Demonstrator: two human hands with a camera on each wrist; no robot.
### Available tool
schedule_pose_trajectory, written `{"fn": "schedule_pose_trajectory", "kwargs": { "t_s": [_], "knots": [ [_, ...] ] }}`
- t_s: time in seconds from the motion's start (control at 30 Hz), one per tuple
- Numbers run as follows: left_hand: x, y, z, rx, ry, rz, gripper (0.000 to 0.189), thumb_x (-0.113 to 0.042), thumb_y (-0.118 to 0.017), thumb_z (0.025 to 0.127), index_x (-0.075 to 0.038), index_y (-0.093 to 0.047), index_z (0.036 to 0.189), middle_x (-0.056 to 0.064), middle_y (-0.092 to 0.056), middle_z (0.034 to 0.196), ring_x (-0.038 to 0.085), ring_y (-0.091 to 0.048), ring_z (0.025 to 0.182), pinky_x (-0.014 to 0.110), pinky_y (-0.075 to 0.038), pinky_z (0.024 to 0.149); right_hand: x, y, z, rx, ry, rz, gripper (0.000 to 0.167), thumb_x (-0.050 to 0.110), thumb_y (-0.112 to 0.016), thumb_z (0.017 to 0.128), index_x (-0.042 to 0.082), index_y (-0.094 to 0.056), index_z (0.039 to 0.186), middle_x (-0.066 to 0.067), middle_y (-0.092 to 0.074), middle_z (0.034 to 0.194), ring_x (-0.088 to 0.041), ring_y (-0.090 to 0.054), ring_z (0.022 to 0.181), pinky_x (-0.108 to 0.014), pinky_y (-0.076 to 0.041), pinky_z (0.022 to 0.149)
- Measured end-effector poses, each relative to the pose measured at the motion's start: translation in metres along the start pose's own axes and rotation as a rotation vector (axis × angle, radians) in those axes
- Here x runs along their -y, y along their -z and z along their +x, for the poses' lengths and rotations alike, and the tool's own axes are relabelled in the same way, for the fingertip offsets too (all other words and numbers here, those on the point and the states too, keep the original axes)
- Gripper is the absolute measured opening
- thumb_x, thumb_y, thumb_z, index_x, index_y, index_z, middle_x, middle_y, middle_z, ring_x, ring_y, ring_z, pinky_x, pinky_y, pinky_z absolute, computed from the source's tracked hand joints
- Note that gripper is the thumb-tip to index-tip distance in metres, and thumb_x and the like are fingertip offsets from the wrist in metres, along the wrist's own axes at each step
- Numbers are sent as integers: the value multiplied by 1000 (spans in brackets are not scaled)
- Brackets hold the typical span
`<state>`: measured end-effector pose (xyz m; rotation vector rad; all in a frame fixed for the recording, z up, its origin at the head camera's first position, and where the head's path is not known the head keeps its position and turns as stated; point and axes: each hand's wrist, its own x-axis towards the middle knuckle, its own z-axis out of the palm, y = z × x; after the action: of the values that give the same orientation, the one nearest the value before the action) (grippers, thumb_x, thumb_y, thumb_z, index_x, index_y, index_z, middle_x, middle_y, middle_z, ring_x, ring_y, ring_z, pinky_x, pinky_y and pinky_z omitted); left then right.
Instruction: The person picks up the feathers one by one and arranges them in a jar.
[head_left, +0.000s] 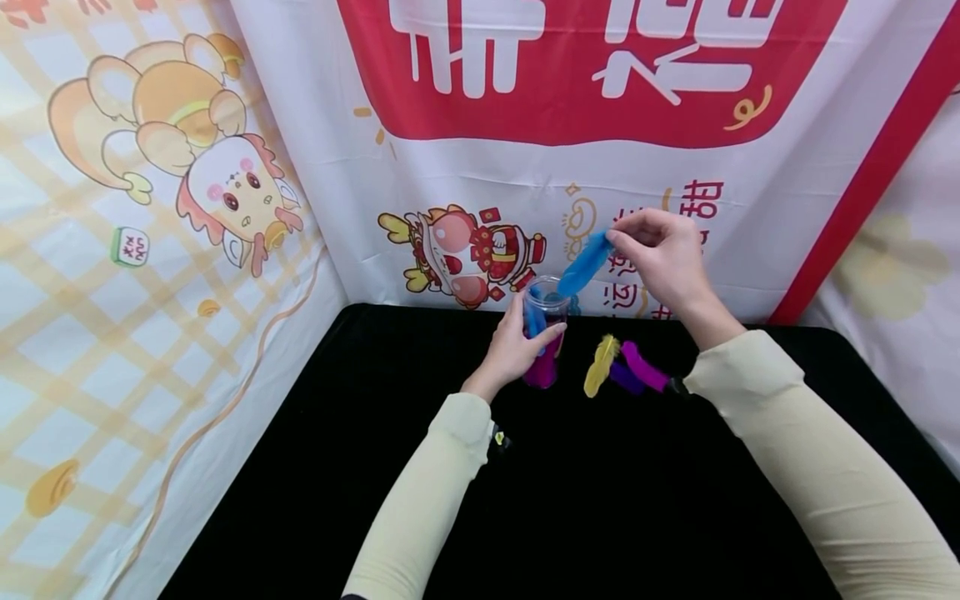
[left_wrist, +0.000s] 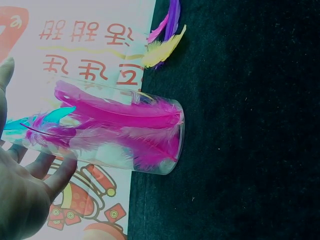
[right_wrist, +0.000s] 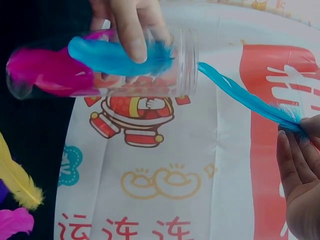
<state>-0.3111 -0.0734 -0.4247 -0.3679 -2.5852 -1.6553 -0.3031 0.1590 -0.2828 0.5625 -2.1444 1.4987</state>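
Note:
My left hand (head_left: 513,348) grips a clear plastic jar (left_wrist: 115,155) around its upper part, its mouth uncovered. Inside the jar lie magenta feathers (left_wrist: 125,115) toward the bottom and a blue feather (right_wrist: 115,56) higher up. Between thumb and fingertips, my right hand (head_left: 667,254) pinches another blue feather (head_left: 587,262) by its quill end. That feather slants down, its tip right at the jar's rim (right_wrist: 189,62). A yellow feather (head_left: 601,367), a purple feather (head_left: 626,378) and a magenta feather (head_left: 643,365) lie on the black table, right of the jar.
A black cloth (head_left: 570,492) covers the table. Close behind its far edge hangs a printed white and red curtain (head_left: 322,125), and another patterned sheet (head_left: 97,333) closes off the left side.

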Motion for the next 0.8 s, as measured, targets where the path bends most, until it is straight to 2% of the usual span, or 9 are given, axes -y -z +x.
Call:
{"fn": "schedule_pose_trajectory", "kwargs": {
  "t_s": [0.13, 0.33, 0.53, 0.67, 0.8],
  "knots": [
    [-1, 1, 0, 4, 0, -9, 81, -51, -68, 96, -32, -22, 160, 4, -42, 154, 26, -46, 139, 52, -40, 113, 4, -6, 2, 7, 16, 5, 18, 13, -75, 95, -2, -77, 104, -6, -76, 94, -6, -71, 80, -15, -55, 74],
    [-1, 1, 0, 6, 0, -22, 80, -52, -67, 96, -33, -22, 160, 4, -42, 153, 27, -47, 138, 54, -41, 112, 3, -18, 3, 50, 30, -16, 15, 13, -75, 95, 0, -78, 102, -16, -76, 97, -9, -72, 80, -16, -56, 73],
    [0, 1, 0, 7, 2, -22, 82, -54, -67, 96, -33, -21, 160, 6, -42, 154, 29, -46, 139, 55, -40, 113, -3, -31, 2, 99, 55, -133, 12, 17, -77, 94, 6, -80, 98, -11, -77, 94, -9, -68, 76, -16, -52, 65],
    [0, 1, 0, 10, 5, -19, 84, -61, -66, 93, -34, -21, 160, 6, -41, 154, 28, -47, 138, 55, -41, 112, -7, -40, 3, 149, 73, -162, 9, 15, -78, 93, 7, -81, 97, -9, -77, 93, -16, -69, 76, -18, -52, 64],
    [0, 1, 0, 16, 2, -26, 86, -65, -65, 91, -35, -22, 159, 5, -42, 153, 27, -49, 135, 54, -42, 111, -8, -46, 4, 211, 48, -195, 9, 15, -77, 93, 7, -82, 97, -10, -77, 96, -22, -71, 79, -20, -55, 65]
  ]
}}
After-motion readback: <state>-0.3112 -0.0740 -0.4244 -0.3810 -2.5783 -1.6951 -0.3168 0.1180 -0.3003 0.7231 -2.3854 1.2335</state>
